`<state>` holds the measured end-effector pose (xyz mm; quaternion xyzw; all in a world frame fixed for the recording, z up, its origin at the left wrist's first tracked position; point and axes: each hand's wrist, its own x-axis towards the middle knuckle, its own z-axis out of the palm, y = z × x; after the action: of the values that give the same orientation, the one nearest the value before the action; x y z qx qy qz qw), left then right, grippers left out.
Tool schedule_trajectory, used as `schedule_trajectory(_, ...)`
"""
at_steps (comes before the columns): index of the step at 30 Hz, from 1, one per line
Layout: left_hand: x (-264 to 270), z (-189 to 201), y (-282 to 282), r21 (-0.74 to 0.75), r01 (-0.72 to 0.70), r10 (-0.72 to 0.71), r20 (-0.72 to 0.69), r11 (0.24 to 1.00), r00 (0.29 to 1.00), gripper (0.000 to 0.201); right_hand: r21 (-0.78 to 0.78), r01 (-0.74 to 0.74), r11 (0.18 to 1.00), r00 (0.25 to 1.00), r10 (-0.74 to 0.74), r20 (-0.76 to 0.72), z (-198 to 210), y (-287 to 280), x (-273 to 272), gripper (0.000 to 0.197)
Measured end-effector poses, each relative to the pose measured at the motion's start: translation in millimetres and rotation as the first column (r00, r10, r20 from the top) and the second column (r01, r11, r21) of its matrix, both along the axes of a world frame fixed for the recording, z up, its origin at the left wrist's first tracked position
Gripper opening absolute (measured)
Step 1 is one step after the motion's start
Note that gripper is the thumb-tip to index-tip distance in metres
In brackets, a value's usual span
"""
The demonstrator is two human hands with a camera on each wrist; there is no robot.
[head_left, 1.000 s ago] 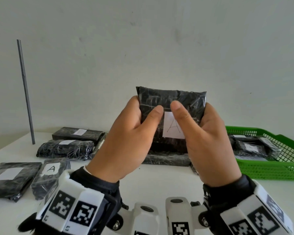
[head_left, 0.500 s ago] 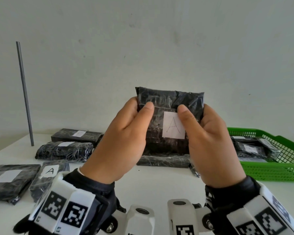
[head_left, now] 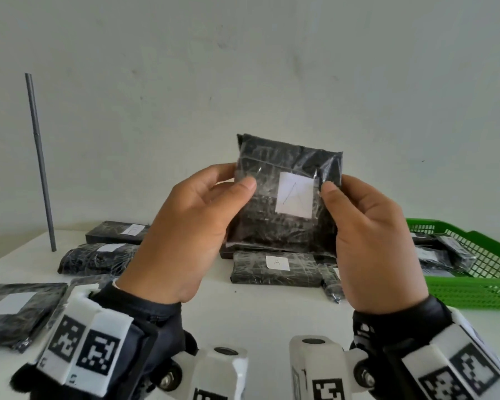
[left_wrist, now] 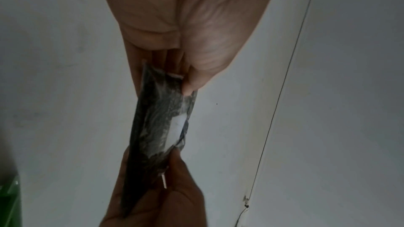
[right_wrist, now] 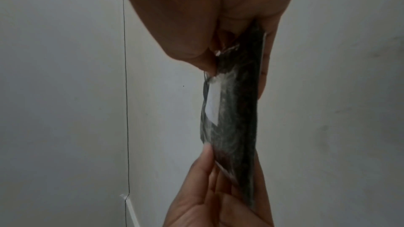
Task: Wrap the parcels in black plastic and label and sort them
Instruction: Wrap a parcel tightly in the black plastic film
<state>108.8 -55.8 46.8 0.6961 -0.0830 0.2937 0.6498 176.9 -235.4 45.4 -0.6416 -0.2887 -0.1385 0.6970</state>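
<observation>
Held parcel (head_left: 283, 203): black plastic film, glossy, finely wrinkled, with pale glare streaks; matt white paper label (head_left: 294, 198) on its face. Parcels on table (head_left: 274, 268): same shiny crinkled black wrap, paper labels. Basket (head_left: 474, 290): green moulded plastic mesh, slight sheen. Table (head_left: 260, 310): smooth, matt white. Rod (head_left: 39, 160): grey, dull, metallic-looking.

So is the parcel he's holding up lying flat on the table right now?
No, both hands lift the held parcel upright above the table, its A label facing the camera.
</observation>
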Motion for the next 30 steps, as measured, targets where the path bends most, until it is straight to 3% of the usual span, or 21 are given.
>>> schedule_trajectory(4,0.9,-1.0,0.6,0.047,-0.06,0.058,0.045,0.997,0.997,0.021,-0.009,-0.119,0.993,0.991,0.118,-0.066,-0.3,-0.1,1.7,0.02)
schedule_trajectory(7,0.2,-1.1,-0.9,0.043,-0.047,0.045,0.044,0.998,0.998,0.015,0.038,-0.16,0.986,0.98,0.164,-0.11,-1.4,0.8,3.4,0.02)
schedule_trajectory(10,1.5,-1.3,-1.3,0.061,-0.041,0.038,0.055,0.997,0.998,0.022,0.09,-0.211,0.973,0.964,0.223,-0.146,-0.6,1.3,2.0,0.012)
schedule_trajectory(16,-0.9,-1.2,-4.2,0.118,-0.01,0.008,0.019,0.993,1.0,0.02,-0.098,-0.004,0.995,1.0,0.003,-0.015,-6.9,8.2,2.9,0.025)
schedule_trajectory(19,-0.9,-1.3,-2.8,0.145,0.013,-0.01,-0.022,0.989,1.0,0.024,-0.06,-0.026,0.998,0.999,0.023,-0.041,-5.6,6.6,2.6,0.02)
schedule_trajectory(30,-4.3,2.9,-2.6,0.171,0.057,-0.056,-0.01,0.984,0.998,0.028,-0.03,-0.068,0.997,0.998,0.068,0.0,-4.7,6.9,-1.7,0.04)
